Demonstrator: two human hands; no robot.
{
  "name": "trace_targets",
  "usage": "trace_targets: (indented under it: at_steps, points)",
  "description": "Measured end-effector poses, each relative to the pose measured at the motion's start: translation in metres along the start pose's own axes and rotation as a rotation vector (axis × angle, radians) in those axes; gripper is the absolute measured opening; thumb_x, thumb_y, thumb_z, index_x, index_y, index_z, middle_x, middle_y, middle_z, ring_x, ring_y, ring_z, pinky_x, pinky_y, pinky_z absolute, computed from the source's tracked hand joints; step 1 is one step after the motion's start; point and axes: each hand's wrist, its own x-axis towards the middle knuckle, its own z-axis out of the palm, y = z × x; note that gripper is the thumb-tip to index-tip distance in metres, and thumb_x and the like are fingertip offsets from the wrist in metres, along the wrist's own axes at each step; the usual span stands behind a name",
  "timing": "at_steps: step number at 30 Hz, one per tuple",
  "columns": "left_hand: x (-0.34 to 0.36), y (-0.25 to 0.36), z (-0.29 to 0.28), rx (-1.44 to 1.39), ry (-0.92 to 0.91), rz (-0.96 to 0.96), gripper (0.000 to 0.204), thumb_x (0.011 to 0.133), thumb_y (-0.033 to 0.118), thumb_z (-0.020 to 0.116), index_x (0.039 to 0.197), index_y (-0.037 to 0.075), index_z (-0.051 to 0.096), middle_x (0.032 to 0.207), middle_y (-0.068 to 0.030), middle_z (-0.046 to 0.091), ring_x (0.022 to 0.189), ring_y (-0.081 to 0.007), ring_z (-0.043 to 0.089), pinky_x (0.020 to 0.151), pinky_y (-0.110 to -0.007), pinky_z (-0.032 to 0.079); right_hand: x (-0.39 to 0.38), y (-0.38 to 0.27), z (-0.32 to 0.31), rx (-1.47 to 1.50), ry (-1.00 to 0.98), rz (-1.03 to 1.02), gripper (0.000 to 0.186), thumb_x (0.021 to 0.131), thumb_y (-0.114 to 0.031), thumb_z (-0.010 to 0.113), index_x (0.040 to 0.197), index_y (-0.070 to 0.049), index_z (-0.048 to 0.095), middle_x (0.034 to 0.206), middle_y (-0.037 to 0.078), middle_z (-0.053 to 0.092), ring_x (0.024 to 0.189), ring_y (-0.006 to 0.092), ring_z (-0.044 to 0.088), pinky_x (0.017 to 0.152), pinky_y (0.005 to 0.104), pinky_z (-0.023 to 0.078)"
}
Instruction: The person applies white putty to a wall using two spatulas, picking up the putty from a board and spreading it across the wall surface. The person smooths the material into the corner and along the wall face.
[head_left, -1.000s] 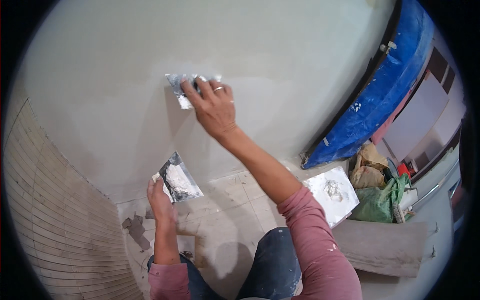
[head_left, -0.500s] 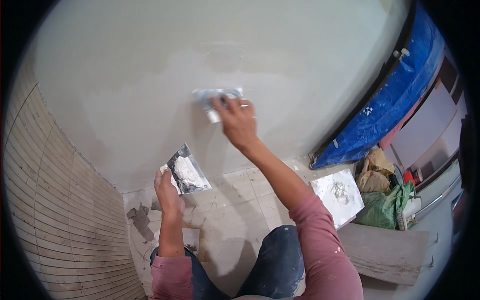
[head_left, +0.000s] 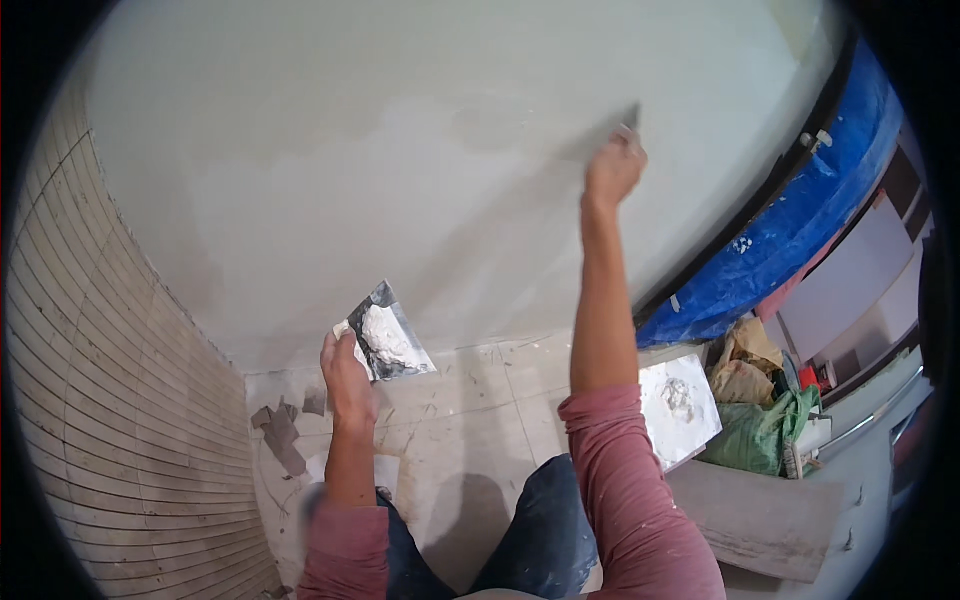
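My left hand [head_left: 350, 378] is closed round the handle of a wide putty knife [head_left: 381, 301], low in front of the wall. On its metal blade lies a heap of white putty [head_left: 388, 338]. Higher up and to the right, my right hand [head_left: 614, 172] grips a second putty knife [head_left: 633, 116] at the wall [head_left: 330, 180]. That blade is seen nearly edge-on, and the fingers hide its handle. Pale, damp-looking patches of putty spread over the wall's middle.
Ribbed tiles [head_left: 150, 380] line the left side. At right stand a blue plastic sheet [head_left: 780, 240], a white board with putty on it [head_left: 680, 400], a green sack [head_left: 755, 435] and a grey plank [head_left: 750, 515]. Grey scraps [head_left: 280, 438] lie on the floor [head_left: 455, 420].
My right hand has swept up and to the right across the wall with its putty knife, whose blade has turned from broadside to edge-on. The left hand has hardly shifted.
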Motion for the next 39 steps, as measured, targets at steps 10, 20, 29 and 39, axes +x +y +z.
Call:
trace_targets:
  at_steps: [10,20,29,39]
  points:
    - [0.004,-0.003,-0.002,0.011,-0.109,-0.049,0.051,0.103,0.019,0.053,0.144,-0.009,0.045,0.133,-0.0148,0.060,0.120,-0.0212,0.059,0.103,-0.032,0.045,-0.190,-0.080,0.029,-0.224,-0.399,-0.880,0.066,0.076,-0.007,0.071,0.141,-0.017,0.060,0.132,0.011,0.059,0.113,0.0358,0.059,0.089,0.0515,0.044]
    - [-0.001,-0.001,-0.003,0.046,0.023,-0.013,0.068,0.102,0.024,0.056,0.154,-0.011,0.030,0.149,-0.0194,0.049,0.138,-0.0249,0.047,0.115,-0.034,0.035,-0.133,-0.092,0.042,-0.196,-0.073,-1.242,0.057,0.086,-0.012,0.064,0.141,-0.025,0.060,0.124,0.006,0.063,0.109,0.0269,0.057,0.099,0.0468,0.043]
    - [0.008,-0.005,-0.020,0.019,-0.033,0.022,0.056,0.103,0.022,0.053,0.147,-0.009,0.041,0.136,-0.0156,0.057,0.124,-0.0220,0.056,0.107,-0.034,0.042,-0.186,-0.018,-0.013,-0.280,-0.564,-1.004,0.059,0.084,-0.002,0.062,0.141,-0.019,0.061,0.128,0.008,0.063,0.116,0.0290,0.060,0.101,0.0457,0.046]
    - [0.008,-0.022,0.013,-0.120,-0.063,-0.020,0.027,0.104,0.016,0.050,0.123,-0.002,0.058,0.113,-0.0080,0.065,0.103,-0.0160,0.060,0.093,-0.032,0.047,0.094,0.144,-0.055,0.358,-0.008,0.186,0.041,0.108,-0.025,0.048,0.132,0.006,0.061,0.118,0.027,0.067,0.111,0.0399,0.063,0.099,0.0481,0.048]
